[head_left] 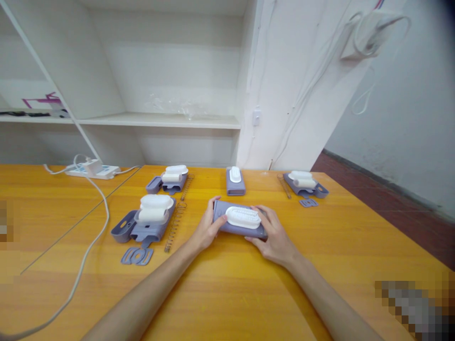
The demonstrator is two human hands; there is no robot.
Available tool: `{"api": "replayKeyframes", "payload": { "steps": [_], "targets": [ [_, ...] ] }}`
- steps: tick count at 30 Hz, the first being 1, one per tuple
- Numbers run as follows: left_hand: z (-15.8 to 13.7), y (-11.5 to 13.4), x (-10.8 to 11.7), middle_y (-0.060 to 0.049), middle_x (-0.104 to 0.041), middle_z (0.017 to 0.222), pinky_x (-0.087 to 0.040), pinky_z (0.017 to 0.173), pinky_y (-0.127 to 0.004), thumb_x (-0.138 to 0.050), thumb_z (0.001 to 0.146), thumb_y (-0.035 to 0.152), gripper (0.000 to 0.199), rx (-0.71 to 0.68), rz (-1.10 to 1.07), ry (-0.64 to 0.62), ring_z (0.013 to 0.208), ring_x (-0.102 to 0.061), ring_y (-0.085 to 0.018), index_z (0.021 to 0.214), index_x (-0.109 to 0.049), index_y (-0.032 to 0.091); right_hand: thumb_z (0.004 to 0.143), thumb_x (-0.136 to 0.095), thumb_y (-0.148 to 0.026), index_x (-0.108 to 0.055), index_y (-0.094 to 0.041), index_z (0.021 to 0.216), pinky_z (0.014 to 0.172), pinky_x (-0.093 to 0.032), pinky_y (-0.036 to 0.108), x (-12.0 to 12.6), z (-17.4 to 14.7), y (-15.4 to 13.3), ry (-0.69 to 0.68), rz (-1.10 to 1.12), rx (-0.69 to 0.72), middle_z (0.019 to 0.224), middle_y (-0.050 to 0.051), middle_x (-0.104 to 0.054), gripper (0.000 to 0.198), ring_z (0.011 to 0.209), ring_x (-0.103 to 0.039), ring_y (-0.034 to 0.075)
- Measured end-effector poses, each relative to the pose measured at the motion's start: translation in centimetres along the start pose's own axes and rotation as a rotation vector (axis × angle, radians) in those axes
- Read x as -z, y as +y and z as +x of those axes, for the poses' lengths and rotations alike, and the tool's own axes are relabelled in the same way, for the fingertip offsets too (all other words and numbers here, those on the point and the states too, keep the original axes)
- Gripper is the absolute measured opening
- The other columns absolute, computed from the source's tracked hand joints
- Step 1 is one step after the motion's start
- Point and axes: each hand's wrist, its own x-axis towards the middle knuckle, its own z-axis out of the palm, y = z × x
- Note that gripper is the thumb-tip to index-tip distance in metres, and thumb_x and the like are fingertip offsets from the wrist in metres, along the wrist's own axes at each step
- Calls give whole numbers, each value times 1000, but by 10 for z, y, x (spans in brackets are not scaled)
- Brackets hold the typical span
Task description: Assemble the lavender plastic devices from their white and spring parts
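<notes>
Between my two hands is a purple-grey plastic box with a white oval bristle-like piece (pixel 243 217) on its upper face. My left hand (pixel 209 223) grips its left end, thumb on the near edge beside the oval. My right hand (pixel 273 233) holds its right end, fingers over the top and thumb below. The box lies sideways, just over the table. Farther back stands a similar purple-grey box (pixel 235 184) with a white oval on it. To the left is an open purple-grey housing (pixel 151 232) with white parts on top, a metal spring (pixel 173 229) and flat slotted pieces (pixel 137 255).
Another set of parts (pixel 174 179) sits at the back left, and one more set (pixel 304 182) at the back right. A power strip (pixel 93 169) trails a white cable (pixel 101 227) along the left of the wooden table (pixel 227 293). White shelves (pixel 159 120) rise behind.
</notes>
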Motion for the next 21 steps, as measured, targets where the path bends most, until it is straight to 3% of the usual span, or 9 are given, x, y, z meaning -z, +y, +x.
{"api": "replayKeyframes", "payload": {
  "steps": [4,6,9,15,21],
  "targets": [
    [3,-6,2,-7,-54,95,-40,42,-19,-63,72,41,74,-35,105,-100,56,-50,-11,135,-29,22,73,-67,-30,-35,-24,136,106,-34,44,1,1,-1,6,52,-23,133,11,-39,71,124,-39,27],
    [7,-9,2,-10,-50,113,-48,61,-24,-71,66,40,83,-89,122,-46,78,-57,-17,135,-27,21,72,-68,-31,-35,-25,136,107,-35,43,3,2,-2,39,87,-31,134,10,-38,72,125,-39,27],
    [12,-12,0,-12,-42,125,-40,92,-32,-77,59,39,89,-164,156,64,107,-49,-23,132,-31,19,69,-72,-34,-35,-24,136,107,-34,43,4,4,-3,122,117,-54,135,10,-38,78,126,-38,27],
    [12,-10,-4,-8,-52,113,-38,92,-33,-69,70,44,62,-127,256,95,102,-51,-22,121,-44,19,67,-73,-35,-43,-24,130,103,-38,45,3,5,2,105,133,-99,128,9,-47,71,120,-45,27],
    [12,-8,-8,-6,-57,112,-32,98,-29,-51,84,46,34,-175,190,140,110,-49,-20,106,-55,20,67,-73,-33,-40,-25,134,106,-34,49,-3,3,16,70,105,-157,133,9,-47,76,125,-41,28]
  ]
}}
